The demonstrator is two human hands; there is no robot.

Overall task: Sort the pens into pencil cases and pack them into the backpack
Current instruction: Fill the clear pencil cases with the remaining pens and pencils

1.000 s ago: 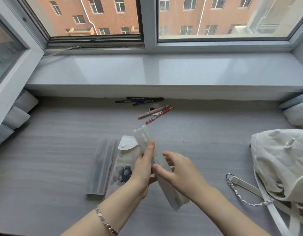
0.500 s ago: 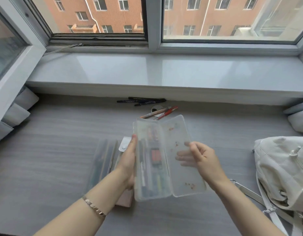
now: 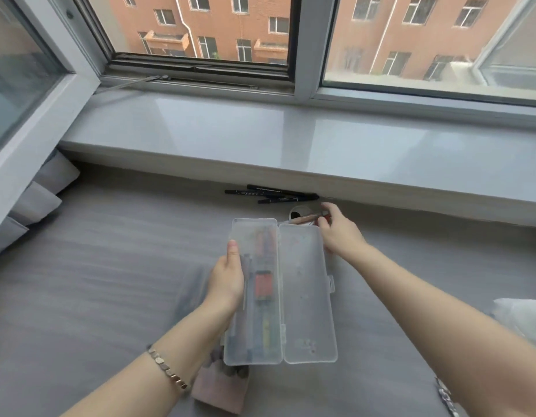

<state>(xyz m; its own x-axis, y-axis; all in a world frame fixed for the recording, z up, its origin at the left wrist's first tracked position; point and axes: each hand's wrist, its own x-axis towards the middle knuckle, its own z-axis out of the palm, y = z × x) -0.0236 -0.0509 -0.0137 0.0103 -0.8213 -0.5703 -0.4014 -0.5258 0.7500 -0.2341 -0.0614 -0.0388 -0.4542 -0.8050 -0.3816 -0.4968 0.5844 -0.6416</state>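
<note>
**Case open, loose pens being collected**

The task is judged to be in its early part. A clear case (image 3: 305, 296) is held open over the bench (image 3: 95, 281), its tray side gripped by the left hand (image 3: 227, 278), thumb along the left rim. Several pens and a red block are already seen inside the tray; the hinged lid lies flat to the right.

A brown pen (image 3: 302, 218), lying just beyond the far end of the case, is pinched by the right hand (image 3: 340, 233), the grip narrow around its right end; a red pen appears to be taken with it. Three black pens (image 3: 269, 194) are left unsorted close under the window sill (image 3: 230, 136). Nothing is seen packed: only a blurred white edge of the backpack (image 3: 522, 314) shows at the right.

The case is rigid, frosted, translucent plastic with rounded corners. A soft pink pouch (image 3: 221, 389) is partly covered beneath it. The bench is matte grey with a wood grain; the sill is glossy.
</note>
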